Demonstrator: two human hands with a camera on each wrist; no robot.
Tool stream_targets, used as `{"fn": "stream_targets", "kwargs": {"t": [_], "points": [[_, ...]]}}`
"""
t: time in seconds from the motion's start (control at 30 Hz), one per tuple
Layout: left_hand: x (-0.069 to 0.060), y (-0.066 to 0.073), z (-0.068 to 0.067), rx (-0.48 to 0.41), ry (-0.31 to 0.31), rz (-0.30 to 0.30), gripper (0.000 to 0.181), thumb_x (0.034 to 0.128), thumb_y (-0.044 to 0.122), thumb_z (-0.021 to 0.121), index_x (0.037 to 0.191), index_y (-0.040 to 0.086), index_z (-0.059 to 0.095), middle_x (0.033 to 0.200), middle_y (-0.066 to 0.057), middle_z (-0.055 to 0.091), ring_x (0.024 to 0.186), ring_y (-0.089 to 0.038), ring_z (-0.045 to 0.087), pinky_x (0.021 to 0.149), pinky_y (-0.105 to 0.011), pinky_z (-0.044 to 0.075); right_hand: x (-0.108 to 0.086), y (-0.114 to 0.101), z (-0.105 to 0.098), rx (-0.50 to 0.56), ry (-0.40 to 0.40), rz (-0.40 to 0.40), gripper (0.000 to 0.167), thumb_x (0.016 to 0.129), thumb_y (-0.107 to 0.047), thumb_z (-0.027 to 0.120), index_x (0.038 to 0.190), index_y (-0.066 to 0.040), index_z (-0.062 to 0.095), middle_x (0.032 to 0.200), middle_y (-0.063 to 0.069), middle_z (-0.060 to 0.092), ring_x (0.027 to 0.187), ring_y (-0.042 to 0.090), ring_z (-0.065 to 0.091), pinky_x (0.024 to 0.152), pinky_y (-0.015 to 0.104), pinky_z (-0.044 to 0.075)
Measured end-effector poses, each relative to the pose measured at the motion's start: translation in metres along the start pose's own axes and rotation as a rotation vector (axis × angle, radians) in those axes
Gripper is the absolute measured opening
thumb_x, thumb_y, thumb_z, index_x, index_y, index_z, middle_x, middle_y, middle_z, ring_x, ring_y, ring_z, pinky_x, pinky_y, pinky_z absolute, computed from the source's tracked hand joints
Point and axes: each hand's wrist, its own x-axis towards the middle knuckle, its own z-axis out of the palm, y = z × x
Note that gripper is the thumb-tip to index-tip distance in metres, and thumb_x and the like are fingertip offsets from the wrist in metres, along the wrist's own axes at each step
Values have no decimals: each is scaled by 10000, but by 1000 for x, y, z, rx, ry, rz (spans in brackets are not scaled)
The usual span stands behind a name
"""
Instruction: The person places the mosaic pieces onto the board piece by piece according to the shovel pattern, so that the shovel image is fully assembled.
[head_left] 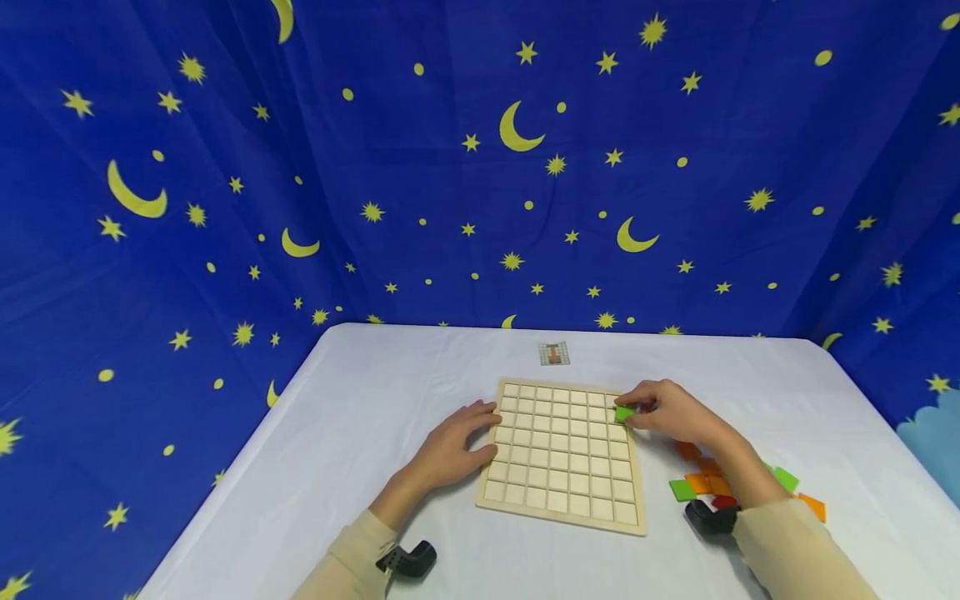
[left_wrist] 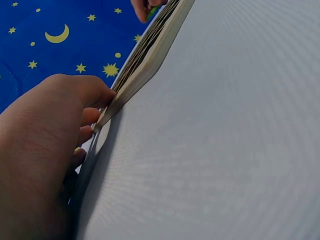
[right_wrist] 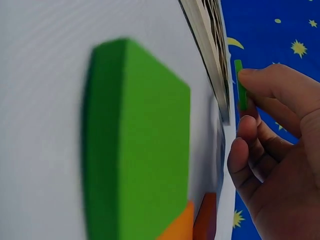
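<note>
A person's right hand (head_left: 670,410) pinches a small green tile (head_left: 624,414) between thumb and fingers at the upper right of a wooden grid board (head_left: 561,518); whether the tile touches the board is unclear. The left hand (head_left: 448,443), fingers spread and relaxed, touches the board's left edge. Loose green, orange and red tiles (head_left: 698,484) lie on the white table (head_left: 397,375) near the right forearm. Beyond the board lies a small card (head_left: 554,354).
</note>
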Motion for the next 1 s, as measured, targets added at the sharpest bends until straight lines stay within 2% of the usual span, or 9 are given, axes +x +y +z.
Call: {"fn": "stream_targets", "kwargs": {"t": [0.2, 0.6, 0.83, 1.0], "points": [[0, 1, -1, 0, 2, 6, 479, 896, 374, 625, 1338, 197, 576, 1476, 77, 409, 1390, -152, 295, 1122, -371, 241, 8, -3, 3, 28, -19, -29, 329, 800, -146, 768, 1117, -68, 724, 894, -22, 645, 731, 191, 487, 582, 287, 414], [-1, 1, 0, -3, 16, 15, 470, 896, 352, 631, 1332, 182, 582, 1471, 51, 424, 1386, -177, 310, 1118, -391, 252, 24, -17, 10, 55, -63, -96, 339, 833, -161, 747, 1142, -27, 706, 962, 24, 665, 820, 171, 564, 667, 306, 482], [-1, 2, 0, -5, 25, 35, 469, 897, 350, 632, 1329, 174, 584, 1466, 38, 432, 1380, -200, 325, 1111, -417, 266, 33, -21, 14, 42, -57, -62, 340, 835, -173, 745, 1149, -49, 707, 968, -13, 658, 849, 155, 571, 707, 324, 489], [-1, 2, -1, -9, 22, 28, 475, 896, 364, 628, 1331, 181, 582, 1469, 52, 425, 1385, -180, 311, 1116, -401, 255, 36, -24, 17, 63, -59, -82, 338, 835, -153, 741, 1143, -19, 703, 975, 19, 669, 833, 163, 582, 709, 339, 494]]}}
